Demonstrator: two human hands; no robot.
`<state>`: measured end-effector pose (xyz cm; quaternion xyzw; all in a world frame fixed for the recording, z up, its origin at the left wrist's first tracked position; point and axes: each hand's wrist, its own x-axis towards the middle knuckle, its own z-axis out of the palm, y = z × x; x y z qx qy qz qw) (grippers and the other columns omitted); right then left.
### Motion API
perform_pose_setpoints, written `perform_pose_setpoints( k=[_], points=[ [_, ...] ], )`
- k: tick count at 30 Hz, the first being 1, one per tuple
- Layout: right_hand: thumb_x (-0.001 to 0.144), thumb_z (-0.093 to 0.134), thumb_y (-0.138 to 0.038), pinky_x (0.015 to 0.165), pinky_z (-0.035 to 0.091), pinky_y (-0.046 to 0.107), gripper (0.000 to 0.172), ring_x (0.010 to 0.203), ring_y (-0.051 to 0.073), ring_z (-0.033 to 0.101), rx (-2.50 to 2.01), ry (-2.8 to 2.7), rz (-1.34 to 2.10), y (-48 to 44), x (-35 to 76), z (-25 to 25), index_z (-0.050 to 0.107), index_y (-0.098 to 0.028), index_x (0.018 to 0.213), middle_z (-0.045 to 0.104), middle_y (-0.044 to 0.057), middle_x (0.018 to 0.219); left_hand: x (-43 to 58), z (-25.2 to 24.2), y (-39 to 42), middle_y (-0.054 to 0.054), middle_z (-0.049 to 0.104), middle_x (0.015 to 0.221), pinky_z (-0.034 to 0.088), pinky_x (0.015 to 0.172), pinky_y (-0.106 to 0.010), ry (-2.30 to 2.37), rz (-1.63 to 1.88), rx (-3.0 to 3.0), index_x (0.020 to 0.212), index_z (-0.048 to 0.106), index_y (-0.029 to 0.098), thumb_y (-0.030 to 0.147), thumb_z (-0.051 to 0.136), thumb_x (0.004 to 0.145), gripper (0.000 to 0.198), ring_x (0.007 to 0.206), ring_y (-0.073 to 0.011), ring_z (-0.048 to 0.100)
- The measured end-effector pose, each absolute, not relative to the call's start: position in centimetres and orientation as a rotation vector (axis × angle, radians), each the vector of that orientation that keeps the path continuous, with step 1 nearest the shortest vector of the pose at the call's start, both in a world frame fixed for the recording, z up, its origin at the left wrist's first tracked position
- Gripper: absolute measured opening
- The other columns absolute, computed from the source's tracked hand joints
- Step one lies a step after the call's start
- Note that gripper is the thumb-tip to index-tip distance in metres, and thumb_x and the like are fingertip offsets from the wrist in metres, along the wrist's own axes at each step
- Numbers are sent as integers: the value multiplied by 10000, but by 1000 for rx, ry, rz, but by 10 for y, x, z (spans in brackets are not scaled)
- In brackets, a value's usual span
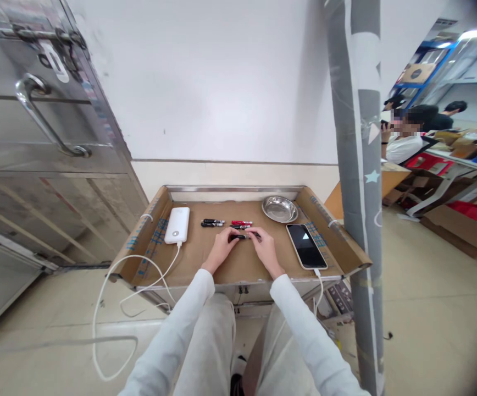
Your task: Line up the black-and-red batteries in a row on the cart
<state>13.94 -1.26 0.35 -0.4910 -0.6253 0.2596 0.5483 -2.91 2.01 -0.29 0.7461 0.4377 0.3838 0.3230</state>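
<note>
My left hand [223, 247] pinches the left end of a dark pen-like item [240, 237] above the cardboard-lined tray. Fingers of my right hand [265, 249] close on its right end, so both hands meet around it. Just beyond them lie a red pen-like item [242, 223] and a dark one [239, 226]. Two more black pen-like items [212, 223] rest to the left, side by side. A round metal bowl [279, 209] stands at the back right of the tray.
A white power bank [177, 225] with a cable lies at the tray's left. A phone [306, 246], also cabled, lies at the right. The tray [234, 188] has raised edges. A grey wrapped pole [360, 181] stands to the right. People sit in the right background.
</note>
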Motion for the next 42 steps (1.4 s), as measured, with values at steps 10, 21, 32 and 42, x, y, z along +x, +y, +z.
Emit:
perform_pose_setpoints(
  k=[10,21,32,42],
  points=[
    [889,479,-235,1031,374,399,294,1188,205,463,-1182,-1977,365,-18,136,-8,556,-248,1173,495,84,1245,-43,-6,12,-62,559,1038,398,882,-392,1444,1065,2208,1015,555,216,167,495,858,175,1011,-225,504],
    [898,474,-258,850,446,386,161,907,217,520,-1356,-1946,223,-13,145,-16,623,-227,950,567,66,929,-28,-6,12,-54,570,939,440,856,-370,1230,905,2504,939,569,201,248,480,892,112,894,-205,534],
    [902,424,-224,875,448,374,170,908,206,546,-1332,-1852,240,2,141,-20,587,-207,948,532,69,943,-24,-4,27,-79,523,981,408,872,-380,1568,1000,2451,967,496,166,212,508,869,109,957,-221,499],
    [887,434,-207,856,434,348,187,895,200,537,-1383,-1816,215,3,142,-15,609,-209,954,533,65,930,-39,-3,22,-125,521,1021,407,834,-412,1835,1056,2295,1007,529,166,265,427,901,177,946,-268,501]
  ],
)
